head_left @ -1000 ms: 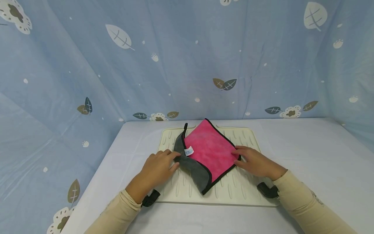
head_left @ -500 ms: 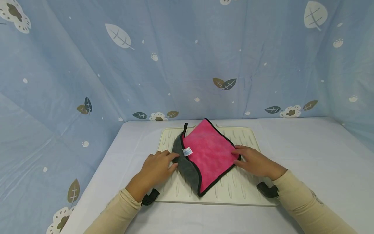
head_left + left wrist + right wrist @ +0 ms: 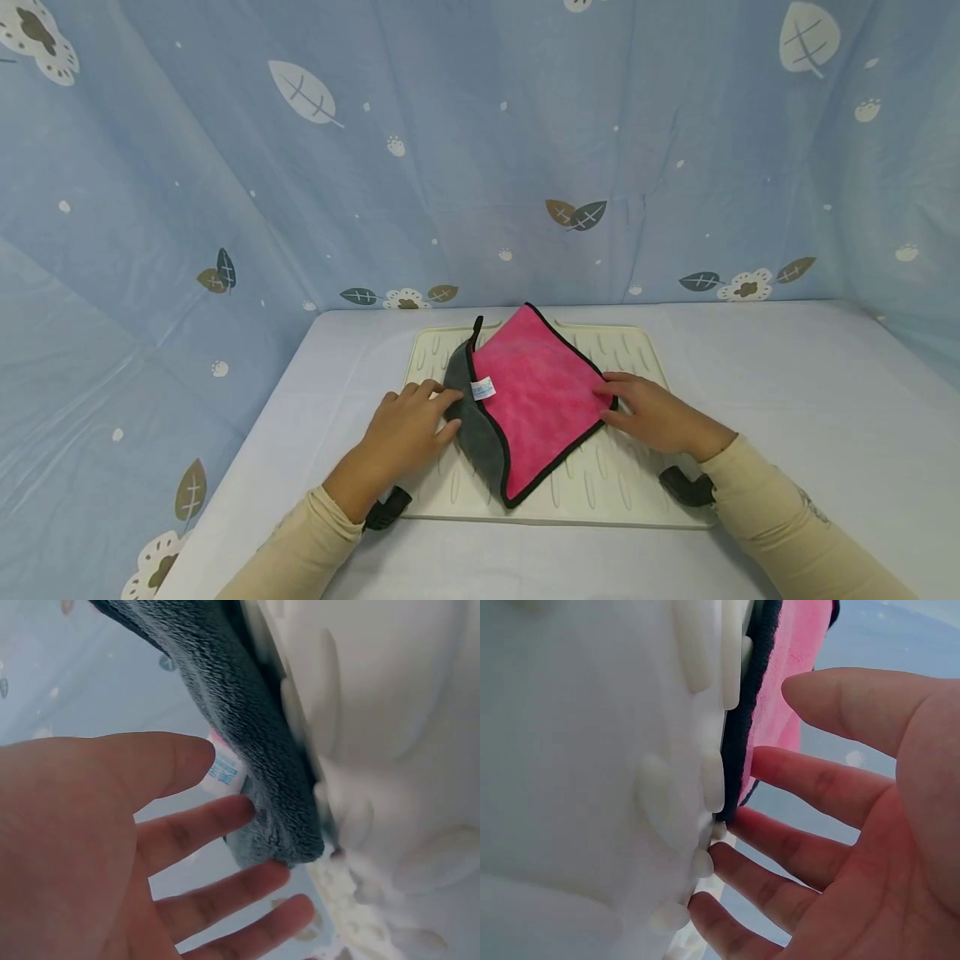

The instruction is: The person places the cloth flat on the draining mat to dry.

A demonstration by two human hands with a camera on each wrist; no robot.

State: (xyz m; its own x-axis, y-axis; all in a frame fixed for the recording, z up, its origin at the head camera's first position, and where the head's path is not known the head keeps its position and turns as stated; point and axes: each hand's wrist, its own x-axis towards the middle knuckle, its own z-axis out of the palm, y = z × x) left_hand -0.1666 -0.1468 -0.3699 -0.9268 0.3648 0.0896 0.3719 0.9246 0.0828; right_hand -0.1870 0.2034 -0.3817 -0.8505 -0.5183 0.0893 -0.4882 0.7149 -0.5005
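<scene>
In the head view a pink cloth (image 3: pixel 536 392) with a black border lies cornerwise on a cream ridged mat (image 3: pixel 577 500). Its left part curls up and over, showing the grey underside (image 3: pixel 472 437) and a small white tag (image 3: pixel 483 388). My left hand (image 3: pixel 408 429) touches that grey fold with extended fingertips; the left wrist view has the thumb apart from the fingers, fingertips right at the fuzzy roll (image 3: pixel 225 697). At the cloth's right corner my right hand (image 3: pixel 660 414) rests its fingertips, fingers spread and nearly straight along the dark border (image 3: pixel 742 727) in the right wrist view.
A white-covered table (image 3: pixel 795 392) carries the mat. Behind and to the left hangs a blue curtain (image 3: pixel 465 167) with leaf and flower prints. Black wrist straps (image 3: pixel 686 487) show near both sleeves. A thin black loop (image 3: pixel 477 327) sticks up from the cloth's upper left edge.
The near left part of the cloth, earlier folded over more, has unrolled toward the lower left, baring more pink; its front corner sits slightly further left. Both hands stay nearly in place.
</scene>
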